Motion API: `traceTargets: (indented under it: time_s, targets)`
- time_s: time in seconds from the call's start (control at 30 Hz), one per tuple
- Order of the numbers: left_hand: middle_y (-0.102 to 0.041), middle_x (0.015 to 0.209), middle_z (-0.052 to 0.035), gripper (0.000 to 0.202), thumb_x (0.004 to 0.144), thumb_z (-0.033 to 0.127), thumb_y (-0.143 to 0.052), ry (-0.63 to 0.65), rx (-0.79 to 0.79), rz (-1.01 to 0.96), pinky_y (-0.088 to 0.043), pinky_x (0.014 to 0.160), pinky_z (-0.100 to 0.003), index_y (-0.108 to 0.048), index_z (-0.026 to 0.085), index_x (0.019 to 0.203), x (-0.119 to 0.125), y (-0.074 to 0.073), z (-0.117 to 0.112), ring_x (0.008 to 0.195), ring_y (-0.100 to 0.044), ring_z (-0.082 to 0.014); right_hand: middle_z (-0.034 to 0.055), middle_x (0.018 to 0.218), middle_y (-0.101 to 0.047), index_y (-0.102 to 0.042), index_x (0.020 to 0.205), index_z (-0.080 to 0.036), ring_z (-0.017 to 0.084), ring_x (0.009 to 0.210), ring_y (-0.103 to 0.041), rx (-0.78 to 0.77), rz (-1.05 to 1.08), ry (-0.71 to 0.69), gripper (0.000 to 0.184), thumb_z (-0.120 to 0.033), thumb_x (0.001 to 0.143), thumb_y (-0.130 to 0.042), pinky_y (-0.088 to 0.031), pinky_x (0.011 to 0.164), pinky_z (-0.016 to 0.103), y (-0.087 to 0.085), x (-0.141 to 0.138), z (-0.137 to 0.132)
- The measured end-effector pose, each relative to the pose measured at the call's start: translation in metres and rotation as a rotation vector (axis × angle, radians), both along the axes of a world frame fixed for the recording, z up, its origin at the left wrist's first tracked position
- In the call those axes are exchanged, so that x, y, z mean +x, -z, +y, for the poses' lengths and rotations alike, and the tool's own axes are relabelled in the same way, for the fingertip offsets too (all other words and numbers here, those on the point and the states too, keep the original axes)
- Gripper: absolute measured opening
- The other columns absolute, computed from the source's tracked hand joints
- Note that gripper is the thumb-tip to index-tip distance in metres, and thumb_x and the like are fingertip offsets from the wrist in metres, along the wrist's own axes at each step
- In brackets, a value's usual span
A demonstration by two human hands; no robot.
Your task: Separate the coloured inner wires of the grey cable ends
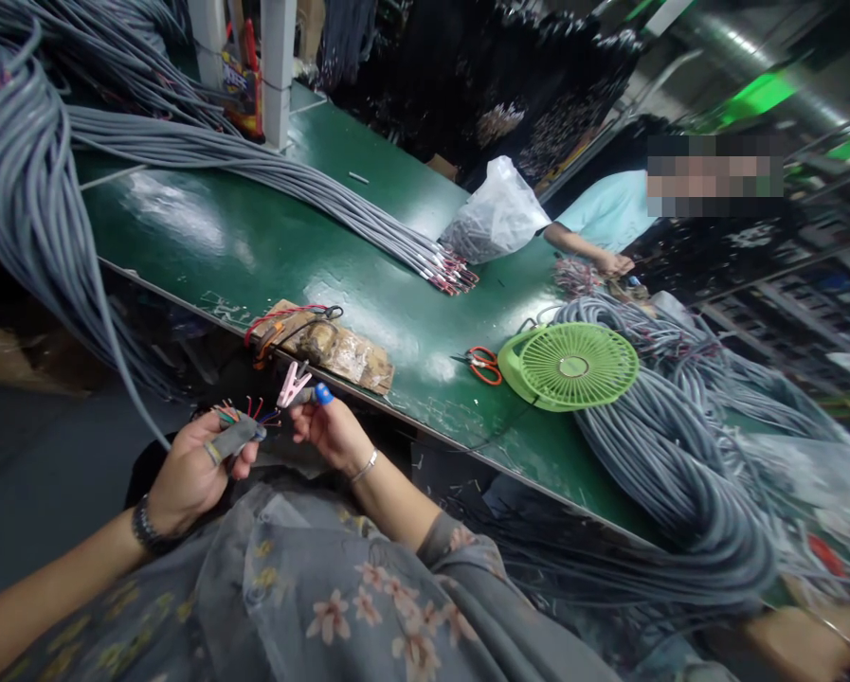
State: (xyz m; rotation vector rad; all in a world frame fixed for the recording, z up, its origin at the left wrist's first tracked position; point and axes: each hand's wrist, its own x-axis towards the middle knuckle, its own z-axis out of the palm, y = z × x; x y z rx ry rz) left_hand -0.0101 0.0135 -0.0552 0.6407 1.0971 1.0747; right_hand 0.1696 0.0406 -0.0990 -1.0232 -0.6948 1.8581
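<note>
My left hand (195,469), with a grey wrap on a finger and a dark bracelet on the wrist, is closed around the end of a grey cable (136,393). Several thin coloured wires (254,410) fan out from its stripped end toward my right hand. At the fingertips of my right hand (335,434) is a pink clip like a clothespin (294,385), and the fingers look pinched on it. Blue tape covers one fingertip and a grey wrap another. Whether the clip also touches a wire is too small to tell.
Along the green bench (410,332) lie a taped cardboard piece (346,355), orange-handled scissors (484,366), a green fan (573,367) and grey cable bundles (268,166). A plastic bag (497,213) stands farther back. A co-worker's hand (613,263) handles wires across the bench; another person's arm (801,639) shows lower right.
</note>
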Motion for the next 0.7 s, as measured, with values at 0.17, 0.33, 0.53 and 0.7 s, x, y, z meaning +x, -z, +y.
traceTargets:
  time_s: [0.17,0.33,0.53,0.7]
  targets:
    - [-0.061,0.040,0.0009,0.030,0.045,0.034,-0.092,0.170,-0.050,0.004,-0.030,0.033,-0.019,-0.069,0.019,0.057,0.002,-0.006,0.008,0.032,-0.045,-0.0083,-0.0005,0.067,-0.060,-0.068,0.082,-0.018,0.011,0.057,-0.048,0.111,-0.040,-0.050,0.063,-0.081,0.078,-0.068,-0.048,0.055,0.025,-0.005,-0.004,0.016]
    - [-0.059,0.038,0.0011,0.027,0.045,0.033,-0.089,0.229,-0.045,0.021,-0.027,0.033,-0.019,-0.068,0.021,0.055,0.003,-0.008,0.018,0.031,-0.042,-0.0081,-0.0015,0.061,-0.056,-0.067,0.072,-0.019,0.012,0.059,-0.049,0.235,-0.180,0.160,0.068,-0.087,0.067,-0.073,-0.048,0.060,0.027,-0.004,-0.016,0.018]
    - [-0.057,0.039,0.0017,0.028,0.047,0.035,-0.089,0.250,-0.042,-0.004,-0.026,0.033,-0.020,-0.067,0.021,0.058,0.002,-0.003,0.021,0.032,-0.040,-0.0082,0.0023,0.072,-0.066,-0.070,0.084,-0.019,0.014,0.064,-0.057,-0.025,0.100,0.077,0.060,-0.078,0.078,-0.072,-0.051,0.059,0.025,-0.013,-0.026,0.024]
    - [-0.055,0.038,0.0024,0.025,0.048,0.034,-0.086,0.259,-0.049,0.013,-0.025,0.033,-0.019,-0.067,0.020,0.056,0.003,0.003,0.021,0.032,-0.038,-0.0071,0.0019,0.070,-0.064,-0.069,0.080,-0.019,0.015,0.064,-0.058,-0.073,0.132,0.172,0.048,-0.066,0.083,-0.077,-0.053,0.062,0.026,-0.015,-0.031,0.025]
